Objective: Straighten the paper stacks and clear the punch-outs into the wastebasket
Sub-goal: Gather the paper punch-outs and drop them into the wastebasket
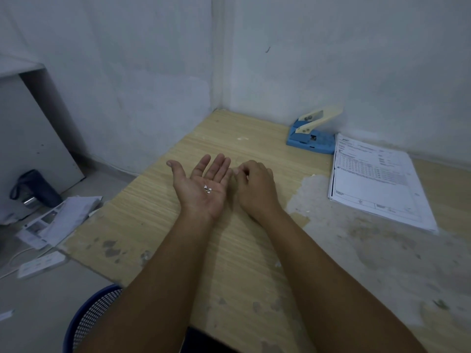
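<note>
Punch-outs (207,189) in upturned left palm (201,189)

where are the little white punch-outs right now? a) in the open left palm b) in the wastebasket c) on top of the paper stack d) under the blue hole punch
a: a few small white punch-outs lie in the upturned open palm of the left hand, while the right hand is curled beside it.

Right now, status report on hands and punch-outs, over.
Left hand open, palm up, punch-outs in it. Right hand curled, pinching at the desk. Wastebasket below left, path clear.
</note>
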Demonstrator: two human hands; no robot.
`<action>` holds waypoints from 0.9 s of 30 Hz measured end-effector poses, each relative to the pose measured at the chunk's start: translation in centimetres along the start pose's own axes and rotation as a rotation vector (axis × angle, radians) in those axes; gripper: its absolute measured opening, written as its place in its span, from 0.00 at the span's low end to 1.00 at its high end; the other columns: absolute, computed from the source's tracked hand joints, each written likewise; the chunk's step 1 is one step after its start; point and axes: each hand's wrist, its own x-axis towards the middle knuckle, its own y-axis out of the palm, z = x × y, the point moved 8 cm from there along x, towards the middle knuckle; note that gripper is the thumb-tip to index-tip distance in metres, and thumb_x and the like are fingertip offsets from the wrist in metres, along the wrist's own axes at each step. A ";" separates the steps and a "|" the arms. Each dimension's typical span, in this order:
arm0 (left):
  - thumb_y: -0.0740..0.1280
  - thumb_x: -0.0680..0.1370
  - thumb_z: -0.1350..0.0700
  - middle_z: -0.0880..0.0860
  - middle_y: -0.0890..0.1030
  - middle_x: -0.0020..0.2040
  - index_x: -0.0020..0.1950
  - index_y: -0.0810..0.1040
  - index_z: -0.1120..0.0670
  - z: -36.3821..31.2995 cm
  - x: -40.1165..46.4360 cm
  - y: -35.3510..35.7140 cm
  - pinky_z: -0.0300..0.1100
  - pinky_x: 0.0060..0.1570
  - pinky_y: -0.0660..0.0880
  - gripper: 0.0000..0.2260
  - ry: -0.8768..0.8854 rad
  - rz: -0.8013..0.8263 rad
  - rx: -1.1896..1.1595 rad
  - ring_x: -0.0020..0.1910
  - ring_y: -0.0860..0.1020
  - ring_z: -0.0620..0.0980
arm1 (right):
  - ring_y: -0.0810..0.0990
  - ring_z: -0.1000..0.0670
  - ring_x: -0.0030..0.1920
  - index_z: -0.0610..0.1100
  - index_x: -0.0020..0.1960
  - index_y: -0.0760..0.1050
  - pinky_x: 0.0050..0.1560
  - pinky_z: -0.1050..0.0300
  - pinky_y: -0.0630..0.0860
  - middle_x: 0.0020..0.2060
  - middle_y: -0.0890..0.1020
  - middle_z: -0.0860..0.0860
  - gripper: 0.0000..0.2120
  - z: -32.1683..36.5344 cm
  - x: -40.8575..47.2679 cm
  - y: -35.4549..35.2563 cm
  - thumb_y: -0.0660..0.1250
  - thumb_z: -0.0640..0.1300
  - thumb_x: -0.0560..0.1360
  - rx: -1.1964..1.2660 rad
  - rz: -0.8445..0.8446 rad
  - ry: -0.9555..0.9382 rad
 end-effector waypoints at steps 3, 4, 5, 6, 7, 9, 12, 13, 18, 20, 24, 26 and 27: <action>0.59 0.73 0.29 0.67 0.77 0.62 0.66 0.71 0.63 0.0 -0.5 0.2 0.53 0.53 0.78 0.40 -0.007 -0.015 -0.006 0.57 0.80 0.65 | 0.73 0.46 0.50 0.47 0.45 0.76 0.53 0.45 0.72 0.44 0.80 0.51 0.07 1.9 -0.4 0.3 0.63 0.48 0.78 0.047 -0.012 -0.107; 0.60 0.72 0.29 0.67 0.77 0.63 0.65 0.72 0.62 0.0 -0.8 0.2 0.52 0.51 0.79 0.39 -0.007 -0.021 -0.001 0.53 0.82 0.63 | 0.73 0.46 0.50 0.48 0.44 0.76 0.53 0.45 0.72 0.44 0.80 0.52 0.07 2.5 -0.5 0.4 0.63 0.49 0.78 0.056 -0.005 -0.121; 0.60 0.72 0.29 0.66 0.77 0.63 0.63 0.72 0.62 -0.1 -0.9 0.2 0.51 0.49 0.80 0.38 -0.009 -0.025 0.006 0.48 0.83 0.61 | 0.73 0.46 0.51 0.48 0.44 0.76 0.53 0.45 0.72 0.45 0.80 0.52 0.07 2.9 -0.6 0.5 0.64 0.50 0.77 0.069 0.002 -0.127; 0.60 0.72 0.29 0.66 0.78 0.63 0.62 0.73 0.61 -0.1 -1.1 0.2 0.50 0.46 0.81 0.37 -0.013 -0.029 0.011 0.45 0.84 0.59 | 0.73 0.47 0.51 0.48 0.44 0.77 0.54 0.45 0.72 0.45 0.80 0.52 0.07 3.2 -0.7 0.6 0.65 0.50 0.77 0.085 0.008 -0.125; 0.59 0.72 0.29 0.65 0.78 0.62 0.61 0.73 0.61 0.0 -1.2 0.1 0.50 0.44 0.81 0.36 -0.017 -0.029 0.015 0.45 0.84 0.60 | 0.73 0.47 0.51 0.48 0.43 0.78 0.53 0.46 0.72 0.45 0.80 0.52 0.08 3.5 -0.8 0.7 0.66 0.51 0.76 0.096 0.018 -0.124; 0.58 0.72 0.28 0.65 0.80 0.60 0.60 0.73 0.60 0.0 -1.2 0.0 0.53 0.49 0.81 0.36 -0.021 -0.028 0.026 0.51 0.83 0.62 | 0.73 0.48 0.50 0.48 0.42 0.78 0.53 0.45 0.72 0.44 0.80 0.53 0.09 4.1 -1.1 0.9 0.67 0.52 0.76 0.082 0.042 -0.127; 0.57 0.72 0.27 0.64 0.81 0.59 0.61 0.73 0.59 0.1 -1.2 -0.1 0.56 0.59 0.76 0.37 -0.034 -0.014 0.044 0.56 0.82 0.63 | 0.73 0.47 0.50 0.48 0.40 0.78 0.53 0.45 0.72 0.42 0.80 0.53 0.10 4.5 -1.3 1.1 0.69 0.54 0.74 0.047 0.068 -0.133; 0.56 0.72 0.27 0.64 0.81 0.59 0.61 0.73 0.59 0.1 -1.2 -0.1 0.57 0.60 0.75 0.37 -0.040 -0.012 0.046 0.56 0.81 0.63 | 0.73 0.47 0.49 0.49 0.38 0.77 0.52 0.47 0.72 0.40 0.79 0.54 0.11 4.5 -1.4 1.1 0.71 0.55 0.73 0.051 0.070 -0.125; 0.58 0.72 0.28 0.65 0.81 0.59 0.61 0.73 0.61 0.0 -1.2 -0.2 0.54 0.59 0.77 0.37 -0.054 -0.014 0.006 0.57 0.81 0.60 | 0.75 0.43 0.46 0.48 0.37 0.76 0.49 0.46 0.73 0.38 0.78 0.51 0.13 4.4 -1.3 1.2 0.65 0.51 0.77 0.031 0.036 -0.129; 0.59 0.72 0.28 0.65 0.80 0.59 0.60 0.73 0.61 -0.1 -1.4 0.0 0.49 0.49 0.81 0.37 -0.053 -0.019 -0.019 0.52 0.81 0.57 | 0.75 0.43 0.47 0.44 0.44 0.79 0.50 0.45 0.73 0.42 0.79 0.48 0.12 4.5 -1.3 1.3 0.61 0.47 0.80 0.024 0.040 -0.142; 0.59 0.72 0.28 0.65 0.79 0.62 0.57 0.74 0.61 -0.2 -1.9 0.3 0.45 0.36 0.81 0.36 -0.058 -0.027 -0.024 0.38 0.84 0.56 | 0.74 0.43 0.51 0.45 0.50 0.81 0.53 0.46 0.72 0.48 0.81 0.47 0.09 4.8 -1.4 1.2 0.62 0.44 0.78 0.023 0.069 -0.162; 0.58 0.72 0.28 0.64 0.79 0.62 0.57 0.74 0.61 -0.2 -1.8 0.2 0.45 0.40 0.82 0.37 -0.060 -0.019 -0.014 0.41 0.83 0.55 | 0.74 0.42 0.53 0.46 0.52 0.82 0.54 0.47 0.72 0.49 0.81 0.47 0.09 4.8 -1.4 1.3 0.64 0.43 0.77 0.024 0.081 -0.166; 0.57 0.72 0.27 0.64 0.80 0.61 0.58 0.75 0.62 -0.2 -1.6 0.1 0.46 0.44 0.81 0.38 -0.061 -0.013 -0.009 0.45 0.83 0.56 | 0.74 0.43 0.53 0.46 0.53 0.82 0.54 0.49 0.71 0.49 0.82 0.48 0.09 4.8 -1.4 1.2 0.65 0.44 0.76 0.028 0.076 -0.164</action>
